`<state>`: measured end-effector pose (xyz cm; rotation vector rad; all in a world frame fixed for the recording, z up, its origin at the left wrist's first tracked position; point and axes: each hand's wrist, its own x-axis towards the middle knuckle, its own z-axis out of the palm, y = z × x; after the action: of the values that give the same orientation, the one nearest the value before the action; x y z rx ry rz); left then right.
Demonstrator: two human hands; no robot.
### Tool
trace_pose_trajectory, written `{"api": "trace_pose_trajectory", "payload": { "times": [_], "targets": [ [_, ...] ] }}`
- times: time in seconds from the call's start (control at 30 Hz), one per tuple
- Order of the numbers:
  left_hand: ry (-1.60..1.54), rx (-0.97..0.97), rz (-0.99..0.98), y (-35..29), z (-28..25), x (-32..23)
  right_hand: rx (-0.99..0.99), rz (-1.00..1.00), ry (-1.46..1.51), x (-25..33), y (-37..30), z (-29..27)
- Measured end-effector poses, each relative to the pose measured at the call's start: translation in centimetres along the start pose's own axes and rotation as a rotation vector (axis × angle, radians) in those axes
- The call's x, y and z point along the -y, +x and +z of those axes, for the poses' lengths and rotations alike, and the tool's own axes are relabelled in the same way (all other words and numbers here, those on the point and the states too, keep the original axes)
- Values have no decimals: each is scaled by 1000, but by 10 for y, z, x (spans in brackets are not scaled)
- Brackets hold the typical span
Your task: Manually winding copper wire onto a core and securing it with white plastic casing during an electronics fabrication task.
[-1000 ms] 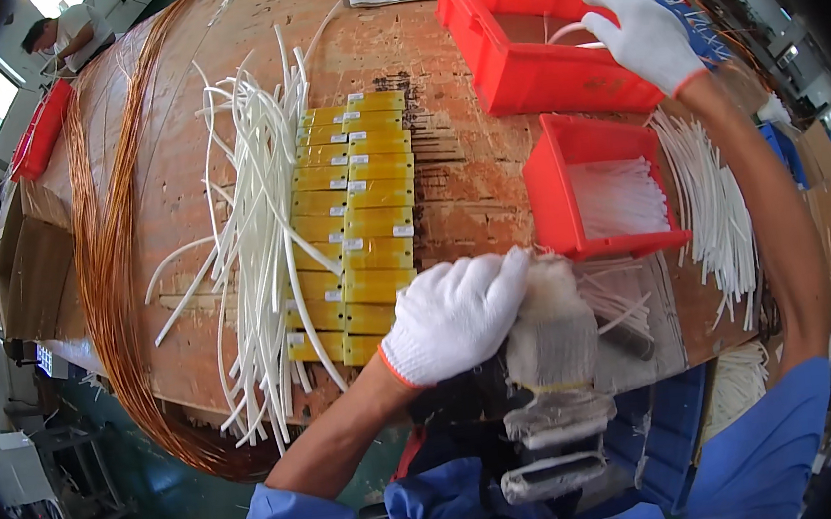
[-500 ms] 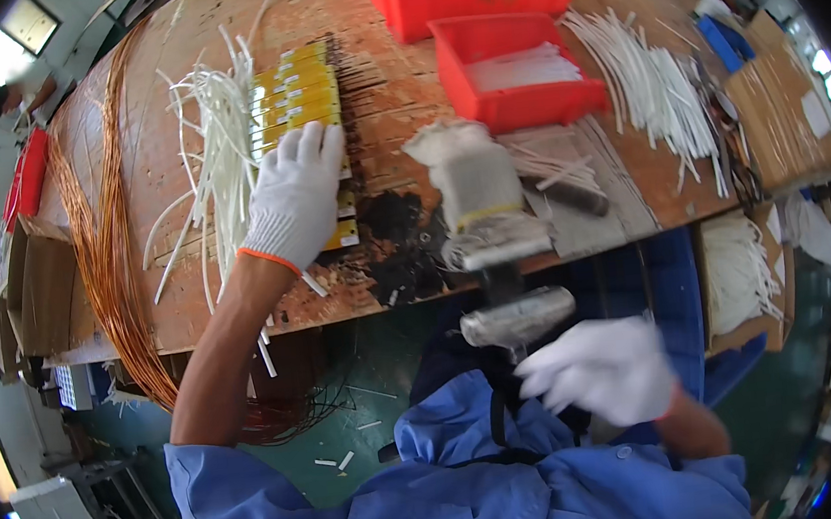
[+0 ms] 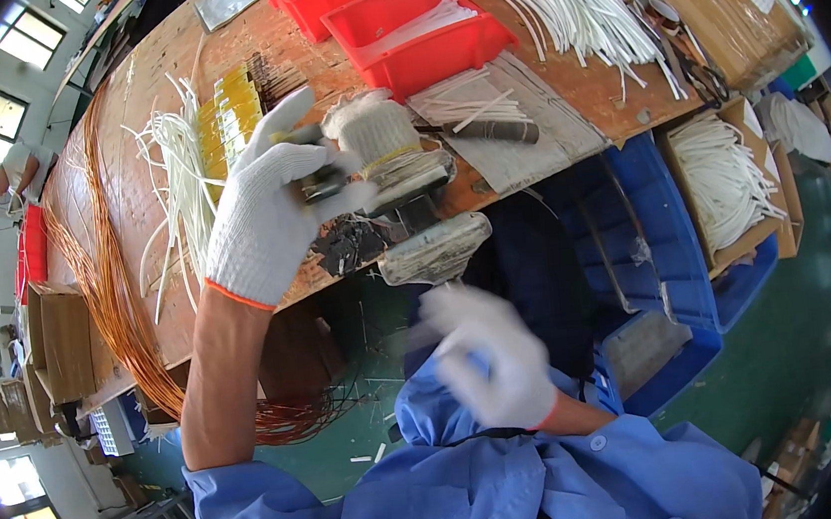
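Observation:
My white-gloved left hand (image 3: pixel 261 209) is raised over the table's front part, with its fingers closed round a small dark-and-yellowish block (image 3: pixel 320 179), which is blurred. Behind that hand lies a row of yellow-wrapped pieces (image 3: pixel 230 117) with dark wire ends, beside a bundle of white tubes (image 3: pixel 175 153). Just right of the block is a vise-like fixture (image 3: pixel 434 248), padded with pale cloth, at the table edge. My right hand (image 3: pixel 496 367), also gloved, is in front of my body below the fixture. Motion smears its fingers, so their grip does not show.
Red bins (image 3: pixel 419 39) stand at the back, one with white strips. White tubes (image 3: pixel 572 9) lie at the right near a cardboard box (image 3: pixel 736 3). Copper-coloured wires (image 3: pixel 99 250) run over the left edge. A blue crate (image 3: pixel 648 227) and a box of white tubes (image 3: pixel 723 180) are below right.
My left hand has lifted off the yellow-wrapped row, coming nearer the fixture with a small block in it. My right hand has moved left and closer to my body. The view has shifted right.

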<state>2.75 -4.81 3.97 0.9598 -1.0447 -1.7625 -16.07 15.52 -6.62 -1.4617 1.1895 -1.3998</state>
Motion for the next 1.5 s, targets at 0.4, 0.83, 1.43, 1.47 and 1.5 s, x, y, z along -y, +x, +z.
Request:
{"api": "trace_pose_trajectory", "payload": {
  "times": [0.4,0.83,1.43,1.47,1.5],
  "targets": [
    [751,61,143,-27,51,23,105,543,768,-98,0,16],
    [855,-34,377,-25,47,64,371,-226,137,-84,-52,37],
    [1041,-38,431,-33,41,51,-121,498,-110,-80,6,-45],
    [1036,-53,382,-34,44,50,-38,648,32,-102,-8,-31],
    [996,-36,372,-32,40,52,26,736,325,-99,-12,-10]
  ]
}}
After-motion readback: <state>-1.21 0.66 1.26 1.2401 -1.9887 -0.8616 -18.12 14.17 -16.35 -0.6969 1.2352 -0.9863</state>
